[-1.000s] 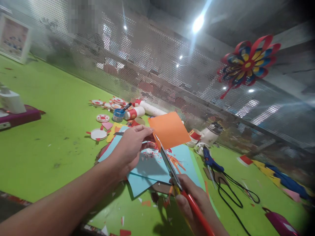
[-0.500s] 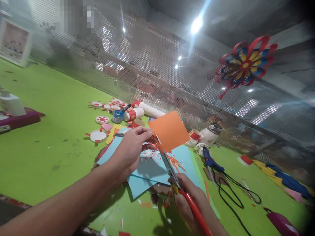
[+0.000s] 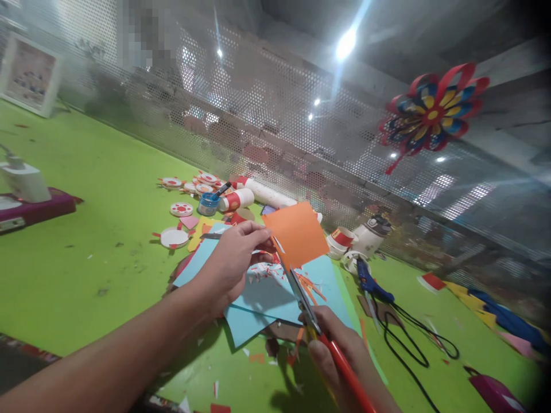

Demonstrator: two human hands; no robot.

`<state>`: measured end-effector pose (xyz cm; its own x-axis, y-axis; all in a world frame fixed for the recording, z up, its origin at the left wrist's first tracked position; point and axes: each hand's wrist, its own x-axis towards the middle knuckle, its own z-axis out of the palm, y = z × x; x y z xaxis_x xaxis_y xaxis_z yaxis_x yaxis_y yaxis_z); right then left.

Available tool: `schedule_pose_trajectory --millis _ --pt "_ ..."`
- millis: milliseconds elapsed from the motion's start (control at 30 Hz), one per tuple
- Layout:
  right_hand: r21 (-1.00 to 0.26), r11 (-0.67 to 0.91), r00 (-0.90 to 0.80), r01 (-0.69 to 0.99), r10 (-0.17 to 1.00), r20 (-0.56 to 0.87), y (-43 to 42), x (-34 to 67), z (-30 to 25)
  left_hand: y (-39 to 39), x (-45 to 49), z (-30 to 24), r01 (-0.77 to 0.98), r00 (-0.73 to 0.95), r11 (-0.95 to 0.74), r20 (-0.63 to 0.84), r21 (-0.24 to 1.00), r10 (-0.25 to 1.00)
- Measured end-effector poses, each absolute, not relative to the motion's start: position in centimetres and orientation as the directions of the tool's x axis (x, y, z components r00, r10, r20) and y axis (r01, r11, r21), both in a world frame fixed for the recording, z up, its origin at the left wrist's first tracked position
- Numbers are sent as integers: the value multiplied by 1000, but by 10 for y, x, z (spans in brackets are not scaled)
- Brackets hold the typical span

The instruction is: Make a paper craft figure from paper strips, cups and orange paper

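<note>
My left hand [image 3: 230, 261] pinches the left corner of an orange paper sheet [image 3: 297, 234] and holds it up above the green table [image 3: 86, 241]. My right hand [image 3: 336, 353] is closed round the red handles of scissors [image 3: 310, 312]. Their blades point up at the sheet's lower edge. Under both hands lie light blue paper sheets [image 3: 267, 295] strewn with small red and orange cuttings.
Behind the hands stand a blue glue pot [image 3: 208, 202], white tubes [image 3: 245, 196] and round red-and-white paper discs [image 3: 174, 236]. A blue glue gun [image 3: 370, 284] with a black cable lies to the right. A paper pinwheel [image 3: 433, 112] hangs on the mesh wall. A magenta box [image 3: 30, 207] sits far left.
The scissors have slipped lower along the orange sheet's edge. The sheet has shifted slightly to the right and down; both hands stay in place.
</note>
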<state>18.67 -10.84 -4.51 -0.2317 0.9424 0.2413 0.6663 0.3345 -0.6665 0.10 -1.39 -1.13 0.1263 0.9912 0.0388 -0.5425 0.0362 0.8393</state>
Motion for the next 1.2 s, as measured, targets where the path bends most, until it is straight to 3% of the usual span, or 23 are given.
schedule_pose_trajectory --millis 267,1200 --pt "-677 335 -250 655 942 223 -108 186 -43 -12 -1 -10 -525 63 11 27 851 998" --pt "-676 345 -270 651 938 218 -108 190 -47 -13 1 -12 -563 105 17 51 826 993"
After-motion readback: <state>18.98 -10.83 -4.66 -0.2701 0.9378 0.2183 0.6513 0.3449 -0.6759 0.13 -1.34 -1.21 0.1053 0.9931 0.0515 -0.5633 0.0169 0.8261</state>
